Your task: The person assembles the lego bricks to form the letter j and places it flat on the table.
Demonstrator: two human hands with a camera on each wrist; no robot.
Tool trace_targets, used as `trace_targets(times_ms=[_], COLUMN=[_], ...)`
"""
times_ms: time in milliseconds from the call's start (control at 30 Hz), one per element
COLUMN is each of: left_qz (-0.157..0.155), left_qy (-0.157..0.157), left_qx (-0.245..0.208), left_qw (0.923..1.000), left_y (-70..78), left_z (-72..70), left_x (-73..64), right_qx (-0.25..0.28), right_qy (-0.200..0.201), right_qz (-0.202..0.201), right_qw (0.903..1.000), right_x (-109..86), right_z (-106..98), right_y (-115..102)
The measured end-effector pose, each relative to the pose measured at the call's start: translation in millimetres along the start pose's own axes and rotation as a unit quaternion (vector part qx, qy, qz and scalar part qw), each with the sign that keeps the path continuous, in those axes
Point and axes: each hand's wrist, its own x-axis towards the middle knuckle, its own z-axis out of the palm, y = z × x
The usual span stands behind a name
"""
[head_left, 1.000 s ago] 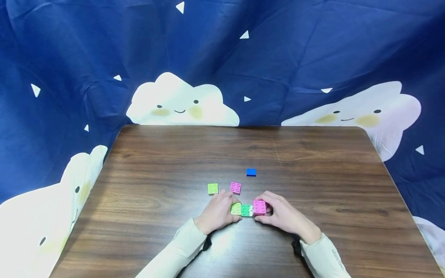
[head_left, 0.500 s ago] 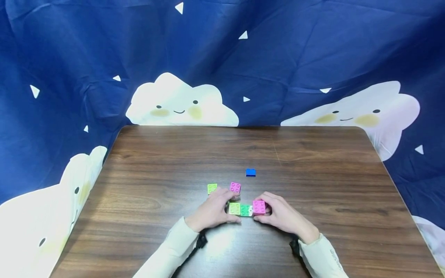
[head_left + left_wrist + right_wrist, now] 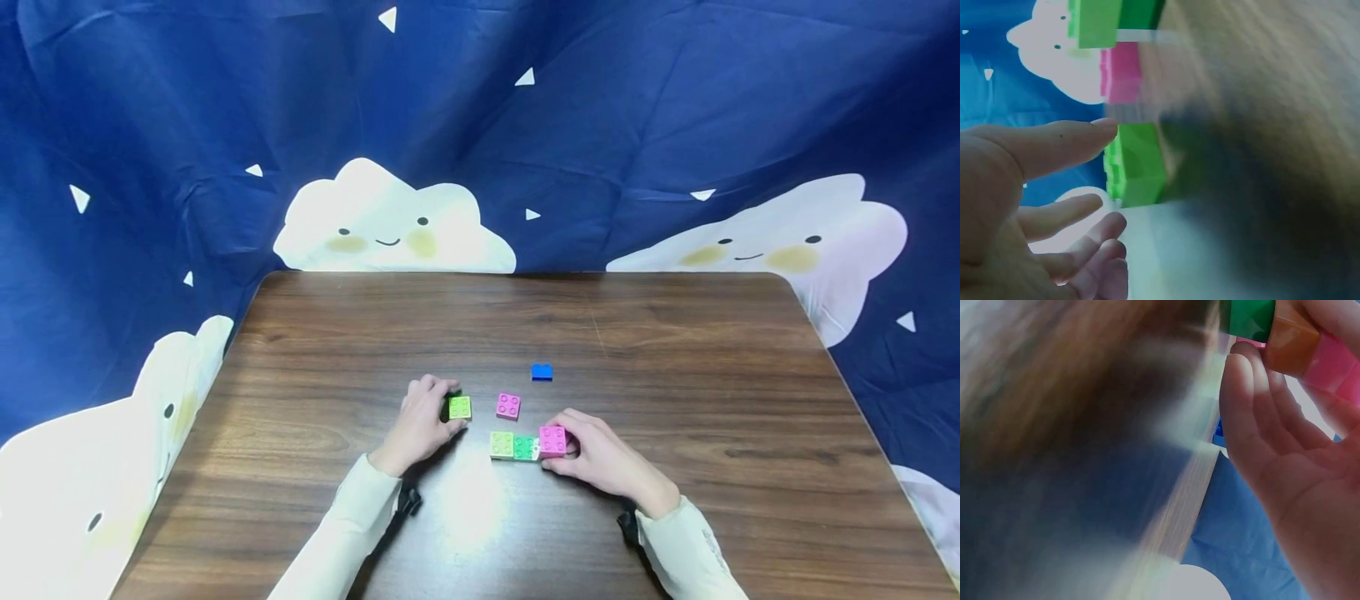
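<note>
My right hand point(image 3: 603, 454) grips the pink end brick point(image 3: 552, 442) of a joined brick row between thumb and fingers. Beside the pink brick comes a green brick point(image 3: 524, 448), and a pale lime brick point(image 3: 502, 444) forms the left end. The right wrist view also shows an orange brick point(image 3: 1291, 340) below the pink part. My left hand point(image 3: 420, 421) reaches around a loose lime-green brick point(image 3: 460, 407), thumb on the near side and fingers on the far side. In the left wrist view the fingers are spread, with the thumb tip right at this brick point(image 3: 1138, 165).
A loose pink brick point(image 3: 507, 406) lies just beyond the joined row. Farther back is a small blue brick point(image 3: 542, 372). All rest on a brown wooden table point(image 3: 675, 358), with a blue cloud-print cloth point(image 3: 570, 125) hanging behind it.
My left hand has let go of the row's lime end and moved left and away to the loose lime-green brick. My right hand, still holding the row, has shifted slightly left.
</note>
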Motion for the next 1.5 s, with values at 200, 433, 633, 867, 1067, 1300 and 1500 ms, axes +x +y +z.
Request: trace_targets(times_ms=[200, 433, 633, 867, 1067, 1300, 1500], left_qz=[-0.003, 0.007, 0.005, 0.003, 0.021, 0.044, 0.049], left_qy=[-0.02, -0.017, -0.016, -0.019, -0.003, 0.004, -0.02], left_qx=[0.014, 0.035, 0.04, 0.044, 0.033, -0.01, -0.052], left_qw=[0.9997, 0.9992, 0.9991, 0.9989, 0.9992, 0.999, 0.9972], left_y=[-6.1, -8.0, -7.9, -5.6, 0.5, 16.4, 34.4], left_z=[6.0, 10.1, 10.6, 8.3, 4.0, -3.6, -8.5], left_x=[1.0, 3.1, 4.4, 5.6, 6.3, 5.7, 3.9], right_qx=[0.001, 0.011, 0.017, 0.011, 0.009, 0.004, -0.001], right_qy=[-0.001, -0.005, -0.007, -0.01, -0.008, -0.008, -0.007], right_qz=[0.0, 0.0, -0.001, 0.003, 0.0, -0.003, -0.005], right_qw=[1.0, 0.9999, 0.9998, 0.9999, 0.9999, 1.0, 1.0], right_x=[2.2, 3.6, 2.9, 1.0, 0.3, 0.8, 1.6], right_z=[1.2, 1.4, 0.9, -0.1, -1.0, -1.5, -1.3], right_y=[1.2, 1.9, 2.1, 2.1, 2.3, 2.2, 2.6])
